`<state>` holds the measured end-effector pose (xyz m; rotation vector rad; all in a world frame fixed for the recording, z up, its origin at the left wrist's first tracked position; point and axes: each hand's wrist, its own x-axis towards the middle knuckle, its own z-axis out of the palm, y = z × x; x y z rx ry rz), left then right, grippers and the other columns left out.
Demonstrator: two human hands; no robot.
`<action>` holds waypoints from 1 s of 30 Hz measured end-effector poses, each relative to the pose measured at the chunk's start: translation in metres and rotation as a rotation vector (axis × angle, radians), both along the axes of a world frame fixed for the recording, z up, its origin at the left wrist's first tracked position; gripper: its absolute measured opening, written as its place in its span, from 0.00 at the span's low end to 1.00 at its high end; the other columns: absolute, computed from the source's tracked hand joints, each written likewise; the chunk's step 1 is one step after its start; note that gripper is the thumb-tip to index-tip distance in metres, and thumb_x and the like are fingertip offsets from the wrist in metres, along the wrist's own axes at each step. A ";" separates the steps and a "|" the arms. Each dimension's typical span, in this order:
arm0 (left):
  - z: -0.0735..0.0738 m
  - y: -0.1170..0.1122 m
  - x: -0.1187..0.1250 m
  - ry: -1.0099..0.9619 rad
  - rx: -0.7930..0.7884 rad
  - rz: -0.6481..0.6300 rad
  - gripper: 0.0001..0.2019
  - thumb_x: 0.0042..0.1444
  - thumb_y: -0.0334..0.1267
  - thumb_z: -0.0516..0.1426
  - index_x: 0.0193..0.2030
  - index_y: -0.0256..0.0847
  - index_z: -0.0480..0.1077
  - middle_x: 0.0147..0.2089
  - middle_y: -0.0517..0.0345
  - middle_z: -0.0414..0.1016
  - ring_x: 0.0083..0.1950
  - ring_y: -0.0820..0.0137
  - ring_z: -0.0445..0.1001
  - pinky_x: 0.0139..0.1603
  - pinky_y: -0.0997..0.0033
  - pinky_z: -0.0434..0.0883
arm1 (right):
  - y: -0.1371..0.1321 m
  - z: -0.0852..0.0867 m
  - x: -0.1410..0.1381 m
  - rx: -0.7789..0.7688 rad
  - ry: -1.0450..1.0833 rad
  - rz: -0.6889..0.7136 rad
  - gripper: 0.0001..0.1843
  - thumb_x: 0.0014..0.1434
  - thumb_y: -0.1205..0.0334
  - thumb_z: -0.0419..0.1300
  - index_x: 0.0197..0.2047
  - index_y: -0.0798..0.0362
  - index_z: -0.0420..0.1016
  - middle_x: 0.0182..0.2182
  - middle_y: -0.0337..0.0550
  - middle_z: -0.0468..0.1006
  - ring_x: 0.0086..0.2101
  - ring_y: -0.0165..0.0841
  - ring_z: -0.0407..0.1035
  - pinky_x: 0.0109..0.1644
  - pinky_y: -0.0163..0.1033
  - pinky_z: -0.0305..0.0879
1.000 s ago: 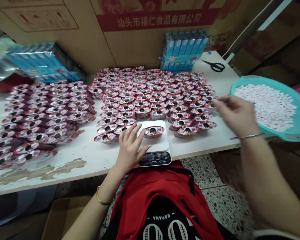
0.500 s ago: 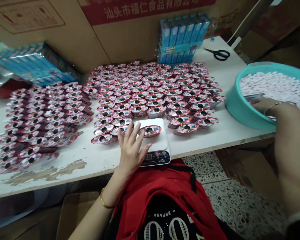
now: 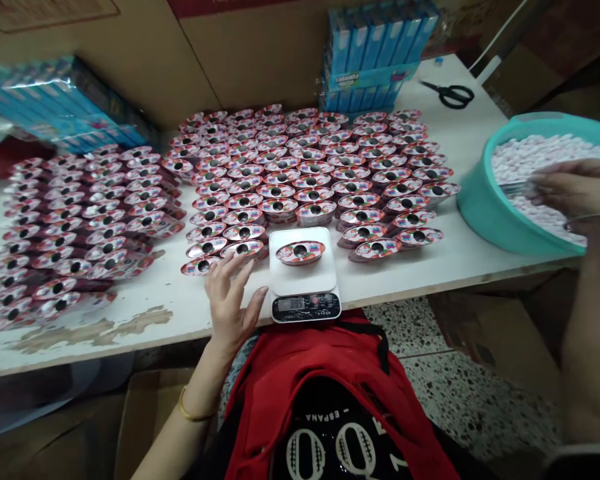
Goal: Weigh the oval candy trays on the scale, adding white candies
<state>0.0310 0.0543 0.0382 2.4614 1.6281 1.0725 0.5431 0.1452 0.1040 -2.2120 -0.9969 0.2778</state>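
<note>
Although near the left hand (image 3: 230, 308), pouch (image 3: 301, 253) apart.

one red-and-white pouch (image 3: 300, 257) stands upright on a white digital scale (image 3: 305, 283), left hand (image 3: 230, 308) spread beside it, right hand (image 3: 575, 188) over a teal basin (image 3: 485, 210) of small white pieces (image 3: 545, 155), rows of matching pouches (image 3: 316, 213) across the tabletop (image 3: 430, 275), black scissors (image 3: 454, 97) near blue boxes (image 3: 373, 63)

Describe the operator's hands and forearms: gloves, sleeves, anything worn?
Both hands are bare, no gloves. Left hand: gold-coloured bangle above the wrist, no sleeve in view. Right hand: thin bangle, farther up a dark sleeve at the frame's bottom.
</note>
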 end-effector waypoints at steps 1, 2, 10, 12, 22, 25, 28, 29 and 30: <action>-0.007 -0.008 -0.007 0.000 -0.002 0.022 0.25 0.57 0.38 0.59 0.61 0.46 0.62 0.61 0.47 0.66 0.65 0.57 0.62 0.66 0.50 0.56 | -0.003 0.008 -0.019 0.110 0.131 0.067 0.06 0.51 0.71 0.67 0.27 0.54 0.74 0.22 0.46 0.74 0.19 0.24 0.65 0.25 0.36 0.59; -0.016 -0.015 -0.014 0.005 -0.005 0.046 0.25 0.56 0.38 0.59 0.61 0.46 0.62 0.60 0.46 0.67 0.64 0.57 0.63 0.65 0.51 0.57 | -0.005 0.016 -0.041 0.217 0.253 0.175 0.06 0.50 0.73 0.67 0.30 0.54 0.75 0.24 0.44 0.74 0.21 0.24 0.67 0.28 0.37 0.61; -0.075 -0.039 -0.039 0.070 -0.056 0.191 0.20 0.57 0.39 0.58 0.57 0.43 0.65 0.55 0.44 0.70 0.60 0.58 0.66 0.61 0.53 0.59 | -0.023 0.025 -0.237 0.051 0.426 1.099 0.02 0.55 0.68 0.61 0.34 0.55 0.73 0.28 0.38 0.72 0.26 0.26 0.62 0.29 0.35 0.59; -0.079 -0.038 -0.040 0.077 -0.046 0.207 0.20 0.57 0.39 0.58 0.56 0.42 0.65 0.55 0.44 0.70 0.60 0.58 0.66 0.61 0.54 0.59 | -0.024 0.019 -0.261 0.042 0.276 1.221 0.03 0.55 0.71 0.58 0.34 0.55 0.72 0.30 0.40 0.72 0.28 0.26 0.62 0.31 0.34 0.58; -0.081 -0.038 -0.040 0.081 -0.019 0.223 0.21 0.56 0.40 0.59 0.56 0.42 0.65 0.54 0.45 0.71 0.59 0.58 0.66 0.61 0.53 0.60 | -0.019 0.010 -0.289 -0.122 -0.100 1.396 0.09 0.55 0.75 0.55 0.40 0.56 0.71 0.34 0.44 0.71 0.34 0.32 0.63 0.39 0.35 0.58; -0.082 -0.038 -0.040 0.068 -0.038 0.227 0.21 0.56 0.40 0.59 0.56 0.42 0.65 0.54 0.45 0.71 0.59 0.58 0.66 0.62 0.53 0.60 | -0.017 0.009 -0.290 -0.137 -0.120 1.392 0.12 0.55 0.76 0.54 0.42 0.57 0.71 0.36 0.46 0.72 0.35 0.32 0.64 0.40 0.36 0.58; -0.082 -0.038 -0.039 0.060 -0.047 0.227 0.21 0.55 0.40 0.59 0.56 0.42 0.66 0.55 0.45 0.71 0.59 0.58 0.67 0.61 0.53 0.60 | -0.016 0.008 -0.292 -0.121 -0.109 1.386 0.12 0.55 0.77 0.53 0.40 0.57 0.71 0.35 0.45 0.72 0.34 0.32 0.64 0.40 0.36 0.59; -0.082 -0.038 -0.039 0.058 -0.048 0.228 0.21 0.55 0.40 0.59 0.56 0.42 0.66 0.55 0.45 0.71 0.59 0.58 0.67 0.61 0.53 0.60 | -0.016 0.007 -0.293 -0.104 -0.095 1.388 0.11 0.55 0.77 0.53 0.39 0.57 0.72 0.34 0.45 0.72 0.35 0.32 0.64 0.40 0.36 0.59; -0.082 -0.038 -0.039 0.056 -0.050 0.228 0.21 0.55 0.40 0.59 0.56 0.42 0.66 0.55 0.45 0.71 0.59 0.58 0.67 0.61 0.53 0.61 | -0.015 0.007 -0.293 -0.083 -0.077 1.387 0.11 0.55 0.77 0.53 0.38 0.57 0.72 0.34 0.45 0.72 0.35 0.32 0.65 0.41 0.36 0.59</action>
